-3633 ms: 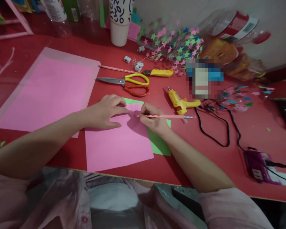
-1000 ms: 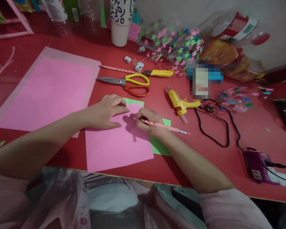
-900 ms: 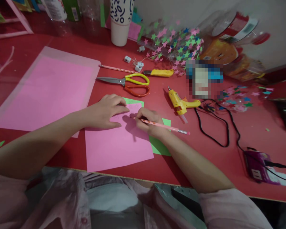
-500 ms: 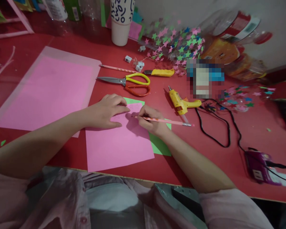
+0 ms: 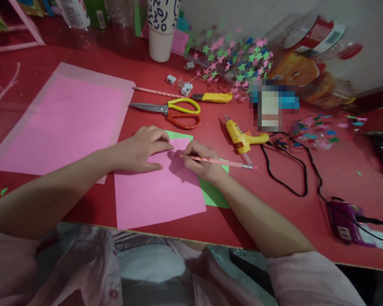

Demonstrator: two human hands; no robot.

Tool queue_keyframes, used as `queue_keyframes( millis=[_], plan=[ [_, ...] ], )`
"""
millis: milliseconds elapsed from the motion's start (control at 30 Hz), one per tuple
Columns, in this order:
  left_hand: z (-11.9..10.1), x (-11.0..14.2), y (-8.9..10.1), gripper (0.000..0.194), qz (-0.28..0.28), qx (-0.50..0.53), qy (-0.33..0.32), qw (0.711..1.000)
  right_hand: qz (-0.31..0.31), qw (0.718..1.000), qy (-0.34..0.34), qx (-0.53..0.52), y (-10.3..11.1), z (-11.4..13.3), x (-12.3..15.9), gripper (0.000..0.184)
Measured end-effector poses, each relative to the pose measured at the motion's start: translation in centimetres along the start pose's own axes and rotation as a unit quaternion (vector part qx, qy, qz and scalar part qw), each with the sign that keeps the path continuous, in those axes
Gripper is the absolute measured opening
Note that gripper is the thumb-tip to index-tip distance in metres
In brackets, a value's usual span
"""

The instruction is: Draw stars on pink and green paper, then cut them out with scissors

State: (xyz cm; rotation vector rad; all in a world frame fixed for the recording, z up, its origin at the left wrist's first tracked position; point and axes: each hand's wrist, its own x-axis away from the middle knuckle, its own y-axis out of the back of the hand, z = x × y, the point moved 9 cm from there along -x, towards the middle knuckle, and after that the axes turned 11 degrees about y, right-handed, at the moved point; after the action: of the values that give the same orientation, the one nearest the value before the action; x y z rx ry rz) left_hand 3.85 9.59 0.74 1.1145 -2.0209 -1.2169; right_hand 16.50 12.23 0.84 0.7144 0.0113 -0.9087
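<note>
A pink sheet of paper (image 5: 158, 197) lies in front of me, partly over a green sheet (image 5: 213, 193). My left hand (image 5: 143, 148) rests on the pink sheet's upper left with fingers spread, thumb apart, holding nothing. In my right hand (image 5: 202, 161) is a pink patterned pencil (image 5: 225, 162), pinched near its point; the eraser end sticks out to the right. Its tip meets the pink sheet near the top edge, in shadow. Faint pencil lines show between the two hands.
Beyond my hands lie scissors (image 5: 166, 109), a second pencil (image 5: 156, 91) and a yellow utility knife (image 5: 215, 97). A yellow glue gun (image 5: 242, 138) sits to the right, its black cord running to a purple power strip (image 5: 344, 221). Pink sheets (image 5: 64, 123) lie left. A tall cup (image 5: 161, 38) stands behind.
The pencil's eraser end has shifted slightly left with a small movement of my right hand. My left hand stays in place on the paper.
</note>
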Motion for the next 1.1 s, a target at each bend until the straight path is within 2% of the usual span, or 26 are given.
queue_keyframes(
  millis=[267, 367, 500, 600, 733, 833, 1100],
  plan=[
    [0.0, 0.0, 0.0, 0.047, -0.001, -0.001, 0.000, 1.000, 0.012, 1.000, 0.000, -0.026, -0.2, 0.0, 0.0, 0.012],
    [-0.1, 0.1, 0.0, 0.047, 0.001, -0.005, -0.001, 1.000, -0.028, 0.998, -0.031, -0.055, 0.4, -0.4, 0.1, 0.012],
    [-0.4, 0.3, 0.0, 0.046, 0.006, -0.011, -0.014, 1.000, -0.092, 0.981, -0.107, -0.136, 1.5, -1.9, 0.5, 0.021],
    [-0.6, 0.4, 0.0, 0.043, 0.011, -0.011, -0.033, 0.999, -0.109, 0.977, -0.117, -0.141, 2.2, -2.4, 0.6, 0.018],
    [-0.8, 0.3, -0.2, 0.042, 0.021, -0.004, -0.047, 0.999, -0.071, 0.987, -0.075, -0.120, 2.1, -1.9, 0.1, 0.011],
    [-0.8, 0.3, -0.3, 0.042, 0.020, -0.005, -0.046, 0.999, -0.033, 0.991, -0.081, -0.104, 1.5, -1.9, 0.0, 0.006],
    [-0.8, 0.4, -0.5, 0.052, 0.016, -0.014, -0.050, 0.999, -0.028, 0.992, -0.077, -0.100, 1.3, -1.7, 0.0, 0.010]
  ],
)
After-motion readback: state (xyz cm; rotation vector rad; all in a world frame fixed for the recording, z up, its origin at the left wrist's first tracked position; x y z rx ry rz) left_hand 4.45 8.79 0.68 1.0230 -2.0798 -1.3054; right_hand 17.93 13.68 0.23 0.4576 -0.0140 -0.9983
